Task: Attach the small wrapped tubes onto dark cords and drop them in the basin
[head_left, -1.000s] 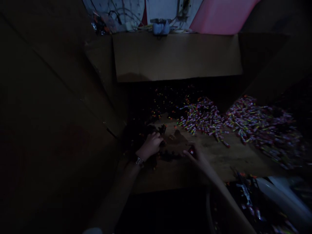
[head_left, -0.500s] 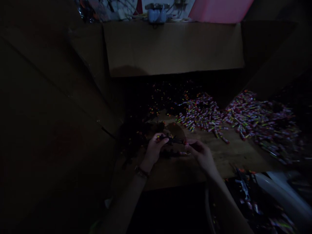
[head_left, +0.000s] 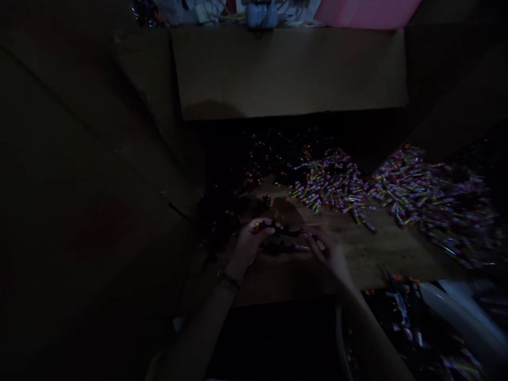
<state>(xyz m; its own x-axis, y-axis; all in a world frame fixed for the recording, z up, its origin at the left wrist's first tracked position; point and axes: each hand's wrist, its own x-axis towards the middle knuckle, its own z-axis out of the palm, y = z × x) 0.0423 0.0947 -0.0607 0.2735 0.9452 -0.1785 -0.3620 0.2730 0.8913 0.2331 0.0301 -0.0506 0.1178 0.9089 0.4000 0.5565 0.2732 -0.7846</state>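
My left hand [head_left: 251, 239] is closed around the left end of a small dark toy-gun-like piece [head_left: 283, 230], which has yellow and pink bits near the thumb. At its red right end, the fingers of my right hand [head_left: 325, 246] are pinched together on it. A second dark piece [head_left: 278, 248] with a pale, shiny right end lies on the wooden table [head_left: 381, 248] just below the held one. The scene is very dark, and fine details of the held piece cannot be made out.
Heaps of small pink-and-yellow tubes [head_left: 333, 182] spread behind and to the right. Dark pieces with orange and yellow bits [head_left: 254, 177] lie at the back left. A cardboard flap [head_left: 293, 74] stands behind. More toy pieces [head_left: 402, 309] sit at the lower right.
The view has shifted slightly. Both hands keep their grip on the dark piece, and the right hand's fingers have changed their pose a little at its red end.
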